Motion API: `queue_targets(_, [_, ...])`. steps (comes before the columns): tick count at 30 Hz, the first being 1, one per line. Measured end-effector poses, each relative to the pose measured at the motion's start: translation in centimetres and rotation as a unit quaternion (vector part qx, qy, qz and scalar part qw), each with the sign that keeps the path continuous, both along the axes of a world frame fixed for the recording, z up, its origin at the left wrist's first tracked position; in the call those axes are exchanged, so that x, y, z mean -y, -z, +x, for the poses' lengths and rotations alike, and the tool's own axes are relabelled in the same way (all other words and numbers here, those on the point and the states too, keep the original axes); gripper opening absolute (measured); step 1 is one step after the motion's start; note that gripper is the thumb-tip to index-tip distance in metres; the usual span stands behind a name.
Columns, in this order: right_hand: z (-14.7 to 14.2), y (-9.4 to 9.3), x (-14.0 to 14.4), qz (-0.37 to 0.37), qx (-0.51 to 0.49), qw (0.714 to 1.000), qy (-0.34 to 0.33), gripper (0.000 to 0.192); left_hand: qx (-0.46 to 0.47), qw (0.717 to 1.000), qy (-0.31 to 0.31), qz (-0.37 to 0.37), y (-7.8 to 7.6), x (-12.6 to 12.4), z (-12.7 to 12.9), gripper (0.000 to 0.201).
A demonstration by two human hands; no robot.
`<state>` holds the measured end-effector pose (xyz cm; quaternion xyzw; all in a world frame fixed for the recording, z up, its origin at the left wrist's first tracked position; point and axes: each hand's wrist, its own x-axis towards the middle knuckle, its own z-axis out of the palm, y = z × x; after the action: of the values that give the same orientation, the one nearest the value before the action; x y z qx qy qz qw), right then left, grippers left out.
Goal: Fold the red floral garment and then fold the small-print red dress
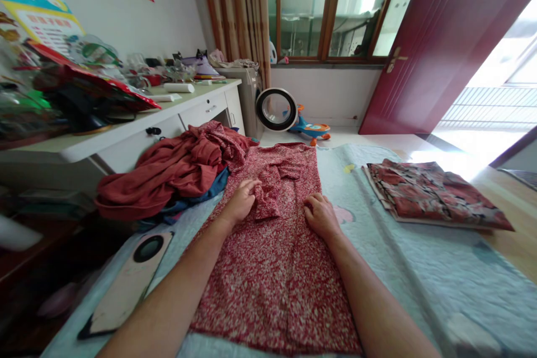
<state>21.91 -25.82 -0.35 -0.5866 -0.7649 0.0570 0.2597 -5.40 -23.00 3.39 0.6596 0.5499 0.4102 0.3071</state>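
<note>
A red-and-white speckled dress (268, 268) lies spread lengthwise on a pale blue quilted cover (348, 179). One sleeve (268, 196) is folded in over its upper middle. My left hand (242, 200) is closed at the left side of that sleeve, its fingertips pinching the cloth. At the dress's right edge rests my right hand (321, 213), fingers bent down onto the fabric; its fingertips are partly hidden, and whether they grip cannot be made out. Left of the dress sits a heap of rust-red clothes (168, 173) with some blue cloth beneath.
A folded floral garment (436, 193) lies to the right. Near my left forearm is a phone (130, 282) with a round dark camera ring. A cluttered white desk (201, 102) runs along the left, and a washing machine with its round door (277, 109) open stands beyond.
</note>
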Motion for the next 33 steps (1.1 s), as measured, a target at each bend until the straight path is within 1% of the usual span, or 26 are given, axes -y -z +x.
queue_targets(3, [0.0,0.0,0.0,0.004,0.003,1.0,-0.002,0.016,0.006,0.994,-0.104,-0.032,0.5,0.8,-0.1,0.044])
queue_targets(5, [0.0,0.1,-0.1,0.009,0.004,1.0,-0.004,0.016,-0.003,0.989,-0.132,-0.071,1.1,1.4,0.2,0.055])
queue_targets(6, [0.0,0.1,-0.1,0.011,0.004,1.0,-0.004,0.016,-0.008,0.988,-0.128,-0.084,1.5,1.7,0.4,0.062])
queue_targets(8, [0.0,0.2,-0.2,0.014,0.003,1.0,-0.002,0.015,-0.007,0.991,-0.094,-0.092,2.3,2.0,0.7,0.069])
queue_targets(10, [0.1,0.4,-0.2,0.016,-0.002,1.0,-0.002,0.014,0.019,0.994,-0.06,-0.084,2.9,2.1,0.9,0.065])
queue_targets(12, [0.1,0.5,-0.3,0.018,-0.009,1.0,-0.005,0.014,0.078,0.994,-0.046,-0.063,3.0,2.0,0.9,0.056])
queue_targets(15, [0.1,0.6,-0.3,0.02,-0.013,1.0,-0.004,0.015,0.206,0.976,-0.063,-0.015,2.4,1.6,0.1,0.046])
queue_targets(18, [0.2,0.6,-0.3,0.022,-0.02,1.0,-0.004,0.014,0.312,0.943,-0.113,0.022,1.5,1.0,-1.4,0.047])
queue_targets(22, [0.2,0.5,-0.3,0.021,-0.027,0.999,-0.008,0.013,0.408,0.896,-0.168,0.057,0.8,0.5,-3.2,0.055])
queue_targets(25, [0.1,0.5,-0.2,0.02,-0.027,0.999,-0.006,0.014,0.477,0.857,-0.179,0.08,0.4,0.3,-4.0,0.056])
queue_targets(26, [0.1,0.5,-0.2,0.019,-0.026,0.999,-0.006,0.013,0.493,0.848,-0.177,0.08,0.3,0.2,-4.1,0.055])
queue_targets(28, [0.1,0.5,-0.2,0.019,-0.023,1.0,-0.005,0.013,0.507,0.842,-0.17,0.076,-0.2,-0.3,-4.5,0.054])
queue_targets(30, [0.1,0.5,-0.3,0.019,-0.021,1.0,-0.004,0.013,0.502,0.846,-0.163,0.076,-1.0,-1.3,-5.0,0.053])
queue_targets(33, [0.1,0.5,-0.3,0.021,-0.019,1.0,-0.003,0.013,0.472,0.861,-0.161,0.101,-3.1,-3.2,-5.8,0.046])
